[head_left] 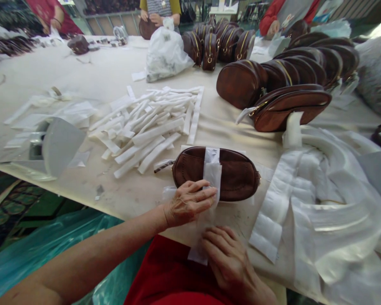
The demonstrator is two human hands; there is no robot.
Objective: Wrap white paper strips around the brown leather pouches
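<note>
A small oval brown leather bag [238,176] lies on its side near the table's front edge. Around its middle runs a translucent white plastic strip [212,171], whose loose end trails over the edge toward my body. My left hand [190,202] lies with stretched fingers on the strip and the bag's lower edge, pressing down. Closer to me, my right hand [225,254] is curled around the lower part of the strip; its fingertips are partly hidden. A zipper pull in clear wrapping [163,165] sticks out at the bag's left end.
White foam strips [158,123] are heaped behind the bag. Brown bags [241,82] stand in rows at the back right. Plastic sleeves [307,190] cover the right side. A tape dispenser [47,146] sits left, a filled plastic bag [168,53] farther back. Several people work across the table.
</note>
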